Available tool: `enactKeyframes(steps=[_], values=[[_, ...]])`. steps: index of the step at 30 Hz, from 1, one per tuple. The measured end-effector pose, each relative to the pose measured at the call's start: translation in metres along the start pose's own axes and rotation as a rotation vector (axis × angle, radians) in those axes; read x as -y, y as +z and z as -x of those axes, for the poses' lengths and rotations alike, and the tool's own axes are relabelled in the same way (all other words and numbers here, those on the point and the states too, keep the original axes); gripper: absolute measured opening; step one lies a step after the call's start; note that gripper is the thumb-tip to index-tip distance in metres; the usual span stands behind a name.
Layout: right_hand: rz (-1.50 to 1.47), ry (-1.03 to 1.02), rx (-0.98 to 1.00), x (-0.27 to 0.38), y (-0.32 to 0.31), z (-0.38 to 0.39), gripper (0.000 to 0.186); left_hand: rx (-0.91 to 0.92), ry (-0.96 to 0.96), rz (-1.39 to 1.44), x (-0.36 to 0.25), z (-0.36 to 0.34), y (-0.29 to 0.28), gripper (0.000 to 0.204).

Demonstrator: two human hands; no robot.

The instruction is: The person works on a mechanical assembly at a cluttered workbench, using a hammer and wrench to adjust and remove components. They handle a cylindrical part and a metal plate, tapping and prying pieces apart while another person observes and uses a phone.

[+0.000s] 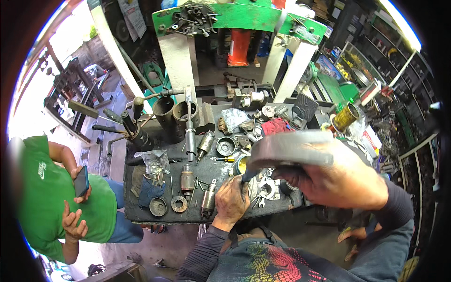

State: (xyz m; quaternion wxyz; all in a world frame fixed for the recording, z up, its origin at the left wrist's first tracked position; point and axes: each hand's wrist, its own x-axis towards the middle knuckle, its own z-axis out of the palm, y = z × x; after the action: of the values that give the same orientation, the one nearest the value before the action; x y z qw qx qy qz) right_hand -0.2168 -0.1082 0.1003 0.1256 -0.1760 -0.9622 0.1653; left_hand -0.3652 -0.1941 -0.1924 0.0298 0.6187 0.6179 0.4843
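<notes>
My right hand (336,176) is raised above the right side of the dark workbench (178,155), closed round a broad grey curved tool (291,148). Motion blurs the tool, and I cannot make out its exact kind. Below it, my left hand (230,201) is closed at the bench's near edge. A dark narrow piece (245,178) shows at its thumb; the rest is hidden. To the left of this hand lie a cylindrical starter part (208,201), a motor armature (187,180) and a metal ring (179,204). A metal bracket (268,189) and a small wrench (261,203) lie to its right.
At left, a person in a green shirt (89,207) holds a phone (81,182). Upright metal cylinders (164,115) and a can of tools (140,140) stand at the back left. A yellow-handled screwdriver (226,159) lies mid-bench. A green beam (244,18) crosses behind.
</notes>
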Motion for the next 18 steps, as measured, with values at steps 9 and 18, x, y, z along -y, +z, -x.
enactKeyframes(steps=[9,18], values=[[0.192,0.38,-0.179,-0.144,0.111,-0.002,0.031,0.063,-0.051,-0.041,0.005,0.004,0.002,0.031],[0.249,0.547,-0.112,-0.316,0.283,0.03,0.034,0.053,-0.053,-0.023,0.004,0.002,-0.001,0.028]])
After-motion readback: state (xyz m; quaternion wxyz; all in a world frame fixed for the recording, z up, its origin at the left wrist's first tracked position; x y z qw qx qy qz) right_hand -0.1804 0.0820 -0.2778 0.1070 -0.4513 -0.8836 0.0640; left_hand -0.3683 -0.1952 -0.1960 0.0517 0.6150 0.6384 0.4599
